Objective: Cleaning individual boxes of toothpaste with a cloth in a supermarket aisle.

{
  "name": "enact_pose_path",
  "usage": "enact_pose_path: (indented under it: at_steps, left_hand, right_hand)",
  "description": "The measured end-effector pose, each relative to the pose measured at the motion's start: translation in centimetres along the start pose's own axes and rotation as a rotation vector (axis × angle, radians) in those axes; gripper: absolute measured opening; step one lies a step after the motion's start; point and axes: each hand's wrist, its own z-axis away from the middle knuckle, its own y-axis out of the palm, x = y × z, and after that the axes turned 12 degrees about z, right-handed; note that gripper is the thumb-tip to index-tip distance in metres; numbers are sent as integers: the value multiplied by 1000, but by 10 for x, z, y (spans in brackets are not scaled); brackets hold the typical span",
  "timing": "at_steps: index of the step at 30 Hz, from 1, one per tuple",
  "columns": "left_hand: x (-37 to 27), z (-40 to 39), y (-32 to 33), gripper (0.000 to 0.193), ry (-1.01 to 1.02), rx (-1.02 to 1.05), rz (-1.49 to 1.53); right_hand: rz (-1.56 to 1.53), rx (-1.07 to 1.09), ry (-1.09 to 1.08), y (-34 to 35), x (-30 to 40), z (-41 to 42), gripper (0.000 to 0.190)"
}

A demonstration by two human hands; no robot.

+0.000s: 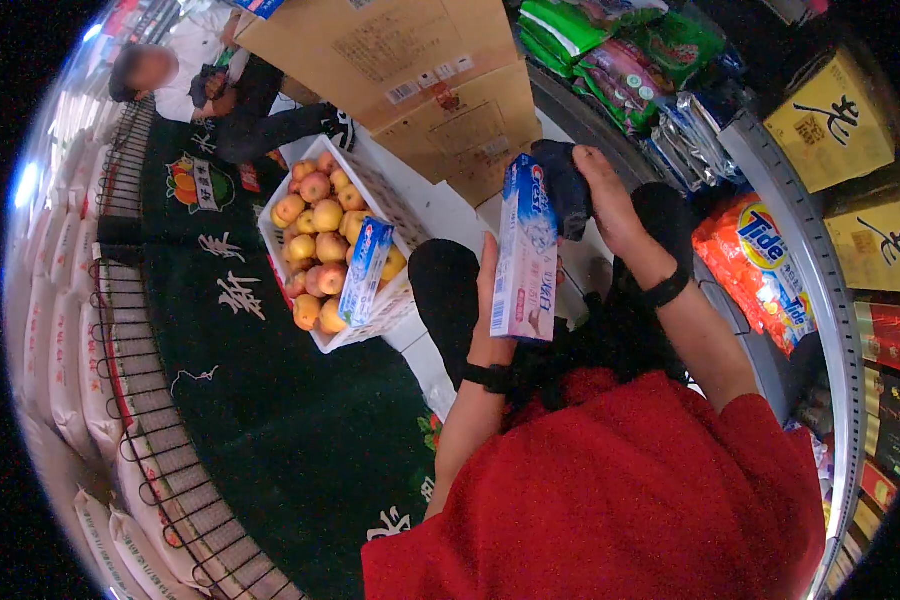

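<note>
A blue and white Crest toothpaste box [525,259] stands lengthwise in my left hand [489,300], whose thumb lies along the box's left side. Just right of the box's upper part, my right hand [606,196] grips a dark cloth [566,187], which meets or overlaps the box's edge. Another Crest toothpaste box [367,271] rests at a slant on the apples [328,217] in a white plastic crate [382,180], left of my hands. Most of my left fingers are hidden behind the box I hold.
Cardboard cartons [427,67] stand beyond my hands. Shelves with Tide bags [765,247] and yellow boxes [825,127] line the right. A wire rack [161,450] with white sacks [60,337] runs along the left. A person [195,82] sits at the upper left.
</note>
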Motion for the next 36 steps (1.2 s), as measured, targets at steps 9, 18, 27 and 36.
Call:
enact_pose_path:
  at_steps: [9,18,27,36]
  left_hand:
    - [-3,-4,-6,52,142,0,202]
    - [-15,1,-11,52,18,70,91]
    - [-6,11,-13,56,-120,-72,-54]
    - [-3,31,22,64,-158,61,-366]
  right_hand:
    - [792,253,-570,33,26,68,42]
    - [821,573,-757,39,35,97,36]
    - [698,-107,-488,-13,23,3,32]
    - [69,110,-26,-29,56,0,46]
